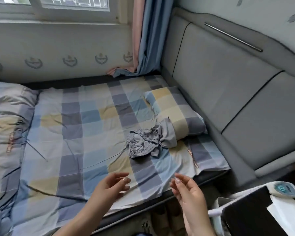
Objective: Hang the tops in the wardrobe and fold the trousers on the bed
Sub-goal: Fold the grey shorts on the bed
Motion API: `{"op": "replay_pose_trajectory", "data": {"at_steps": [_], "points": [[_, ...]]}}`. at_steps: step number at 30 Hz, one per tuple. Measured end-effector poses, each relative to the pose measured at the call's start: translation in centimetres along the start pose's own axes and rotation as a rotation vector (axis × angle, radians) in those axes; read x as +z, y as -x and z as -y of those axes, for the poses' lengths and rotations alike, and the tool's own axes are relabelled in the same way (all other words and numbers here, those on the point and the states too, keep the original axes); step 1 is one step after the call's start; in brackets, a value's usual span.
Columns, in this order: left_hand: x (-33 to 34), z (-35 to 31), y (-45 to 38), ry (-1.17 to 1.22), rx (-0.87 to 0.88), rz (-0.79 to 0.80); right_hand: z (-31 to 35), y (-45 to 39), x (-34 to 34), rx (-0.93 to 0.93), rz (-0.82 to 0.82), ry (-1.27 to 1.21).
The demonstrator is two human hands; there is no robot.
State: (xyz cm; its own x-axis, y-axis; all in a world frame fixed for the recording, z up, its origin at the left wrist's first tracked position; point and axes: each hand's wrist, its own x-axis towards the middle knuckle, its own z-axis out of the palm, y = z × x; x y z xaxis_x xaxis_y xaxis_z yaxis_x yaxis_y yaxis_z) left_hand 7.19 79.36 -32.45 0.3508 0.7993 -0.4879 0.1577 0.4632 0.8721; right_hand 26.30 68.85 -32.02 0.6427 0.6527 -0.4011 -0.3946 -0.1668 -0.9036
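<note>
The bed [92, 116] with its checked sheet fills the room in front of the person. A checked pillow [175, 109] lies at its head end. Crumpled grey trousers [148, 142] sit on the bed, touching the pillow's near end. Both hands hover over the bed's near edge, well short of the trousers: the left hand [109, 186] and the right hand [189, 189] have loosely curled, slightly spread fingers, holding nothing.
</note>
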Motion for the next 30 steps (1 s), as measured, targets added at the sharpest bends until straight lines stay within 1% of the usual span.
{"op": "replay_pose_trajectory", "data": {"at_steps": [4, 9, 12, 17, 21, 26, 28, 30], "points": [[0.5, -0.9, -6.8, 0.036, -0.058, -0.077, -0.1, -8.8, 1.4, 0.028, -0.027, 0.041], [0.4, -0.1, -17.4, 0.162, -0.218, -0.225, -1.1, -20.8, 3.6, 0.086, 0.013, 0.221], [0.4, 1.2, -22.8, 0.211, -0.287, -0.279, -2.2, -26.9, 4.9, 0.090, 0.064, 0.360], [0.7, 5.3, -31.6, 0.206, -0.339, -0.302, -7.1, -35.7, 6.9, 0.065, 0.153, 0.548], [0.9, 9.9, -36.2, 0.225, -0.378, -0.314, -12.7, -39.6, 7.4, 0.031, 0.190, 0.595], [0.4, 16.2, -41.5, 0.275, -0.454, -0.312, -19.2, -44.6, 8.0, 0.043, 0.236, 0.731], [0.5, 18.0, -43.9, 0.331, -0.475, -0.290, -21.0, -47.3, 8.5, 0.000, 0.230, 0.807], [0.8, 19.2, -46.2, 0.355, -0.487, -0.274, -22.2, -49.7, 9.2, -0.073, 0.242, 0.939]]}}
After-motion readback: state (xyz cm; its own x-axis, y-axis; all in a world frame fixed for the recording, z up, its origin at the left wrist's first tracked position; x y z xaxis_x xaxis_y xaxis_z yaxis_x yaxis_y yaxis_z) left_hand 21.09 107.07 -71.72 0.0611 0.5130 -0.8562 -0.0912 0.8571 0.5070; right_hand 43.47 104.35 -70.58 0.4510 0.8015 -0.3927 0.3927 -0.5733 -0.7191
